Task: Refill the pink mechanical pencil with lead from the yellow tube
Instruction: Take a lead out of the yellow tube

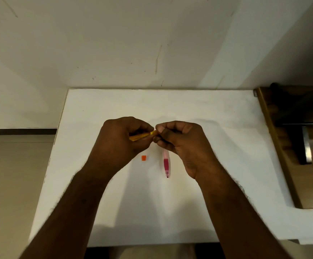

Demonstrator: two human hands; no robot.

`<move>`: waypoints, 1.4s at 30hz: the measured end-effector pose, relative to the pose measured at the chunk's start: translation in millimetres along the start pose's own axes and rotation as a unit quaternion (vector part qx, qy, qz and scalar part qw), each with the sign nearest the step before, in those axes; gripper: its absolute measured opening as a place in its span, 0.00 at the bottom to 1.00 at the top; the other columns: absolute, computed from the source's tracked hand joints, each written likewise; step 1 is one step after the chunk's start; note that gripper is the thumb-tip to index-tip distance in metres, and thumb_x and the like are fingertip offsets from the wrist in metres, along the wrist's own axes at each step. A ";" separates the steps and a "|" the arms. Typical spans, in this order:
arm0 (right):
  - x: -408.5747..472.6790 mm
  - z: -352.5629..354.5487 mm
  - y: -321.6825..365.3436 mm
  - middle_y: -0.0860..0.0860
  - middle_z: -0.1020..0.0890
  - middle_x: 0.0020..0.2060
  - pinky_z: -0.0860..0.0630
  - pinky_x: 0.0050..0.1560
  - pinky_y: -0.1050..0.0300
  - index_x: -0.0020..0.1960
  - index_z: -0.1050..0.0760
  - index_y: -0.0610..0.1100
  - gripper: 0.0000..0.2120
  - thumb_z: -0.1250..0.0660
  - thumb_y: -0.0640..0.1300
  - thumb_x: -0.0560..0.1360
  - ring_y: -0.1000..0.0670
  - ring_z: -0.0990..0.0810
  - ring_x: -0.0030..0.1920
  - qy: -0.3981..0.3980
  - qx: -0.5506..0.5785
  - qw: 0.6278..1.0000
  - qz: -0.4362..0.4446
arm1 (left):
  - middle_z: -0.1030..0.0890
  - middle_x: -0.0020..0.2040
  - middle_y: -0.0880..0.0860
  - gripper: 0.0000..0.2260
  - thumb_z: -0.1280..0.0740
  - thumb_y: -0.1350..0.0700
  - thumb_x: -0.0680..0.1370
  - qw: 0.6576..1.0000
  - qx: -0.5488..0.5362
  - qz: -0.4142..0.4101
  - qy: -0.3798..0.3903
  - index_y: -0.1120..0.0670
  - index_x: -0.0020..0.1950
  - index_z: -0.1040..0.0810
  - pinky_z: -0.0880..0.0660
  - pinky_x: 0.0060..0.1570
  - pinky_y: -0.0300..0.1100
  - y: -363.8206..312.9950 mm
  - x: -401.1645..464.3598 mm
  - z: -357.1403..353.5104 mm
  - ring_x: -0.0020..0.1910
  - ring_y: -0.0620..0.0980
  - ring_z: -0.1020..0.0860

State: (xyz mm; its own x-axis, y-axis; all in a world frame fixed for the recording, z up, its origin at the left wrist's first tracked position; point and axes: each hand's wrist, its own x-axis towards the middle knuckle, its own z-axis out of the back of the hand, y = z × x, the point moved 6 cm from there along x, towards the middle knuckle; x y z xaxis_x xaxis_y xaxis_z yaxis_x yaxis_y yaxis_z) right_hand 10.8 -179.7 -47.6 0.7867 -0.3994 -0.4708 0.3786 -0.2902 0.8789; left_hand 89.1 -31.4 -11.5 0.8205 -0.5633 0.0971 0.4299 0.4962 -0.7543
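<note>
My left hand [120, 139] is closed around the yellow lead tube [142, 135], which lies roughly level and points right. My right hand [180, 141] pinches at the tube's right end with thumb and forefinger; whether it holds a lead or the tube's tip is too small to tell. The pink mechanical pencil [166, 162] lies on the white table [226, 128] just below my right hand, tip toward me, its upper end hidden by my fingers. A small orange cap [143, 157] rests on the table beneath my left hand.
The table's left edge drops to a beige floor [11, 174]. A wooden piece of furniture [282, 146] stands along the right side. A pale wall [114, 43] rises behind the table's far edge.
</note>
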 end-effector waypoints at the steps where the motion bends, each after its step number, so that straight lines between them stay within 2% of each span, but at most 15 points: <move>1: -0.6 0.6 1.8 0.43 0.11 0.43 0.16 0.47 0.59 0.51 0.15 0.40 0.05 0.29 0.37 0.79 0.47 0.11 0.43 0.002 0.029 1.000 -0.001 | 0.14 0.41 0.46 0.07 0.22 0.56 0.71 1.000 -0.006 -0.001 -0.008 0.50 0.49 0.13 0.20 0.45 0.43 -0.7 0.3 0.9 0.41 0.44 0.17; 4: -0.4 5.4 7.1 0.43 0.11 0.44 0.15 0.47 0.58 0.51 0.16 0.41 0.05 0.32 0.38 0.80 0.45 0.11 0.46 0.003 0.103 0.995 -0.010 | 0.14 0.42 0.44 0.06 0.21 0.54 0.71 0.999 -0.027 0.004 -0.041 0.49 0.48 0.13 0.22 0.45 0.37 -1.7 1.0 5.1 0.41 0.43 0.17; 7: 0.6 10.2 10.0 0.41 0.11 0.45 0.15 0.51 0.54 0.53 0.17 0.38 0.05 0.31 0.37 0.79 0.43 0.11 0.47 -0.004 0.121 0.993 -0.006 | 0.15 0.42 0.43 0.07 0.21 0.54 0.71 0.997 -0.043 0.002 -0.062 0.49 0.48 0.13 0.26 0.44 0.28 -4.0 0.5 7.0 0.42 0.41 0.18; 9: -0.3 11.0 11.3 0.42 0.11 0.44 0.15 0.50 0.53 0.51 0.16 0.39 0.04 0.30 0.36 0.78 0.43 0.11 0.46 -0.001 0.123 0.992 0.003 | 0.15 0.43 0.43 0.07 0.21 0.54 0.71 0.996 -0.054 0.002 -0.065 0.49 0.48 0.13 0.27 0.44 0.27 -5.0 0.0 5.9 0.42 0.39 0.19; 15: -1.3 10.5 13.7 0.43 0.11 0.40 0.16 0.43 0.58 0.49 0.17 0.41 0.05 0.27 0.33 0.76 0.44 0.11 0.42 0.005 0.083 0.996 0.031 | 0.15 0.43 0.44 0.07 0.22 0.53 0.71 0.997 -0.048 -0.003 -0.059 0.49 0.49 0.14 0.25 0.45 0.29 -4.6 0.7 3.2 0.43 0.42 0.18; 20: -0.7 11.1 13.4 0.43 0.12 0.39 0.16 0.42 0.58 0.48 0.18 0.40 0.05 0.26 0.32 0.75 0.44 0.11 0.40 -0.010 0.046 0.998 0.041 | 0.15 0.44 0.43 0.07 0.22 0.54 0.72 0.998 -0.045 -0.012 -0.051 0.49 0.49 0.13 0.25 0.45 0.28 -5.1 0.6 0.9 0.44 0.42 0.18; 28: 1.9 11.7 13.1 0.43 0.12 0.38 0.15 0.41 0.56 0.47 0.22 0.42 0.07 0.25 0.34 0.75 0.44 0.11 0.38 -0.031 0.017 0.998 0.044 | 0.15 0.44 0.44 0.08 0.22 0.55 0.72 0.998 -0.041 -0.026 -0.051 0.50 0.50 0.14 0.26 0.46 0.27 -5.6 1.0 1.6 0.45 0.43 0.18; 33: 2.1 10.9 10.1 0.41 0.12 0.41 0.14 0.47 0.50 0.49 0.22 0.43 0.07 0.25 0.35 0.75 0.43 0.11 0.40 -0.023 -0.001 0.999 0.031 | 0.15 0.44 0.43 0.08 0.22 0.55 0.72 0.997 -0.042 -0.028 -0.051 0.49 0.50 0.14 0.25 0.46 0.29 -5.8 1.2 2.0 0.45 0.43 0.18; 38: 2.0 10.6 11.1 0.42 0.12 0.39 0.15 0.42 0.54 0.48 0.24 0.44 0.08 0.27 0.35 0.76 0.46 0.12 0.37 -0.031 -0.032 0.998 0.051 | 0.15 0.44 0.44 0.07 0.22 0.55 0.72 0.997 -0.044 -0.031 -0.050 0.51 0.50 0.13 0.24 0.46 0.31 -6.5 0.7 1.1 0.44 0.44 0.18; 42: 3.5 9.4 8.0 0.42 0.13 0.42 0.14 0.47 0.53 0.49 0.23 0.44 0.05 0.29 0.36 0.78 0.46 0.11 0.39 -0.038 -0.010 0.999 0.035 | 0.15 0.44 0.45 0.07 0.22 0.56 0.72 0.998 -0.039 -0.036 -0.044 0.51 0.50 0.13 0.24 0.45 0.33 -6.4 2.0 0.5 0.43 0.45 0.18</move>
State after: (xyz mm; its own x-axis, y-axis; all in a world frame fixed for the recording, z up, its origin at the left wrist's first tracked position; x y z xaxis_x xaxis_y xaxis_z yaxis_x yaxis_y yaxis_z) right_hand 12.1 -191.6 -42.9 0.7729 -0.4829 -0.4116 0.3342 -0.2416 0.9110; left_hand 88.2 -35.4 -6.2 0.8198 -0.5337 0.2075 0.4615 0.4012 -0.7912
